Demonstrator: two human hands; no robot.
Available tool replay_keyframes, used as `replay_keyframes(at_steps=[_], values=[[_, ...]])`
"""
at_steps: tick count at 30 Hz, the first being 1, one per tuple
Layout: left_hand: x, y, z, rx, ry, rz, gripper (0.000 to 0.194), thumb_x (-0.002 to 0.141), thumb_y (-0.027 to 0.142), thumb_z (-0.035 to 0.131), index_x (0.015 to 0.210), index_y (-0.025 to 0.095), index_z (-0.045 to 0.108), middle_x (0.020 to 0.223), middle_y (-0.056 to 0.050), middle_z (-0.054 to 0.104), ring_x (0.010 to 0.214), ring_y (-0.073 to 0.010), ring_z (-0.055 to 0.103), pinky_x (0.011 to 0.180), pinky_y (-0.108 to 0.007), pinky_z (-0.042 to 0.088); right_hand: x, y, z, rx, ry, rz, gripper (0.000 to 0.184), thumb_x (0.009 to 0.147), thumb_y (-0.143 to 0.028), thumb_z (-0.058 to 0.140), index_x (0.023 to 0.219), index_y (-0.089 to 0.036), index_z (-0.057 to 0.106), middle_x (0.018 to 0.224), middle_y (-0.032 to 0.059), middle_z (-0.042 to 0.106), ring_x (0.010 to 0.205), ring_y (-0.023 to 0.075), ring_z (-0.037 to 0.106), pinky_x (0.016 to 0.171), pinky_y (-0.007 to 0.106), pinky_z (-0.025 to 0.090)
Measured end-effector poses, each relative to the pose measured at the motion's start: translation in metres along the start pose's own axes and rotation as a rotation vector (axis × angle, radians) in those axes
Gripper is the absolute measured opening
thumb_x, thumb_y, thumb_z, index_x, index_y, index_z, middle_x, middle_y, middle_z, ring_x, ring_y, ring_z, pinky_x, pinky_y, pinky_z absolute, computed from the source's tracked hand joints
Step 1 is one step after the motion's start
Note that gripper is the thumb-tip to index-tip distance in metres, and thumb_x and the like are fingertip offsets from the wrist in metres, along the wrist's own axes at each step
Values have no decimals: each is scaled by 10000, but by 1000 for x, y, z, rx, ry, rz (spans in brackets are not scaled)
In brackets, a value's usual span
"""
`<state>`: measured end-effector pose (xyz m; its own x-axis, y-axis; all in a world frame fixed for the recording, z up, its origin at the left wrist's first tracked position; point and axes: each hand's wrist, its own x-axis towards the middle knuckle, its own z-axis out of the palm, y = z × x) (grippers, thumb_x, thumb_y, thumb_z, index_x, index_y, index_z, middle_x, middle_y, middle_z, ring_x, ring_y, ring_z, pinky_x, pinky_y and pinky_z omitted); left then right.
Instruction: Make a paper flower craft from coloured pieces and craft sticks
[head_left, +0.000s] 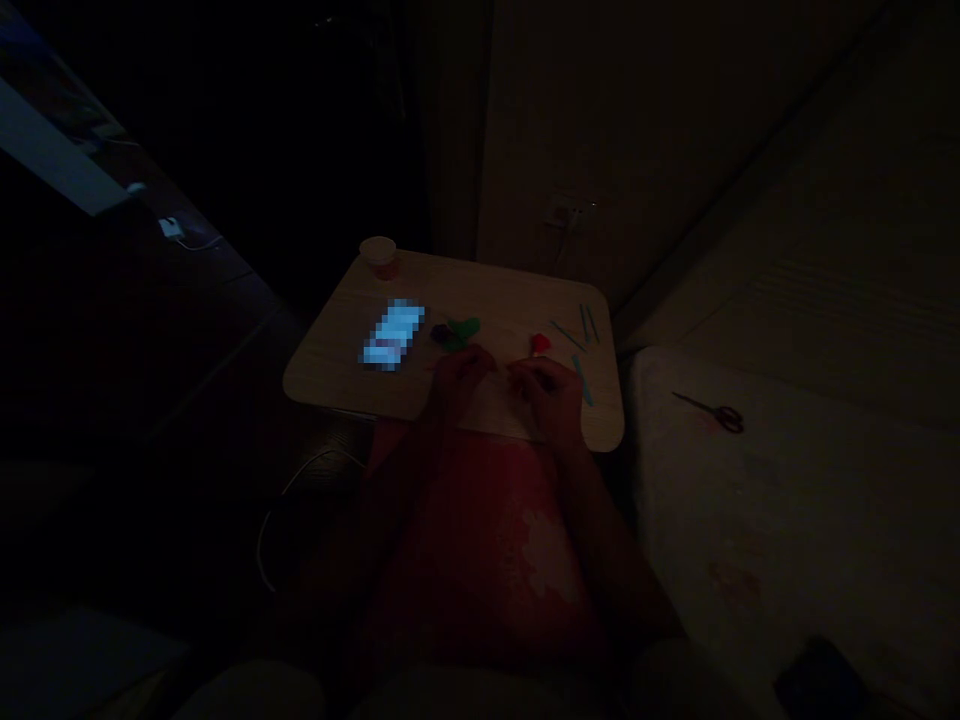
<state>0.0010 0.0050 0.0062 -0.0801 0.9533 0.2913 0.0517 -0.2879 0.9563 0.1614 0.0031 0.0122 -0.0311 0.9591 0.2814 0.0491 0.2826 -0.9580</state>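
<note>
In dim light, my left hand [461, 375] and my right hand [553, 392] face each other over the near part of a small wooden table [352, 385]. The fingertips of both are pinched together, a small gap apart; anything between them is too small and dark to make out. Just beyond my left hand lie green pieces [465, 328] beside a dark purple lump [441, 334]. A small red piece [540, 343] rests beyond my right hand. Several thin teal strips [589, 323] lie to its right, one beside the hand.
A glowing, pixelated screen [394, 335] lies on the table's left half. Behind it, a cup [379, 258] stands at the back left corner. Scissors [716, 412] lie on a pale bed-like surface [810, 480] to the right. A white cable [262, 535] curves at lower left.
</note>
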Motion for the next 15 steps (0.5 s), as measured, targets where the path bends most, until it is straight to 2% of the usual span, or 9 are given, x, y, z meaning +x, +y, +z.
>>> replay_keyframes(at_steps=[4,6,8,10,13,15], values=[[1,-1,-1,21,6,10,347,868,460,628,660,183,623,686,-21,629,700,-160,565,660,-286,451,-4,-3,0,-21,-63,-12,541,975,-549,546,558,-208,601,494,0,575,456,116,526,468,252,412],[0,-2,-1,17,-3,18,351,870,457,627,652,181,617,683,-23,629,700,-164,569,662,-290,455,-4,-4,1,-6,-54,15,643,1012,-585,457,493,-216,543,439,-2,527,415,114,494,453,260,390],[-1,-1,-1,6,-6,37,320,868,446,631,689,181,638,701,-23,628,694,-161,563,654,-288,451,-4,-5,2,-5,-34,38,665,1012,-596,453,475,-216,548,415,-3,508,397,114,476,439,262,367],[-2,0,-1,4,-23,61,250,846,432,672,822,184,697,706,-9,604,650,-143,524,608,-275,422,-3,-5,1,-35,-48,41,636,996,-584,498,493,-207,596,425,0,522,410,115,479,441,260,359],[-5,4,0,51,-90,100,345,793,405,758,1069,200,730,652,35,516,571,-110,426,548,-252,357,-2,-4,0,-60,-103,41,626,986,-587,512,502,-202,609,444,5,542,432,120,491,457,257,372],[-6,6,2,97,-121,130,302,798,394,760,1024,194,749,623,43,498,559,-104,408,551,-251,348,-3,-1,0,-60,-135,51,645,980,-613,507,490,-202,591,436,3,532,428,121,487,458,257,374]])
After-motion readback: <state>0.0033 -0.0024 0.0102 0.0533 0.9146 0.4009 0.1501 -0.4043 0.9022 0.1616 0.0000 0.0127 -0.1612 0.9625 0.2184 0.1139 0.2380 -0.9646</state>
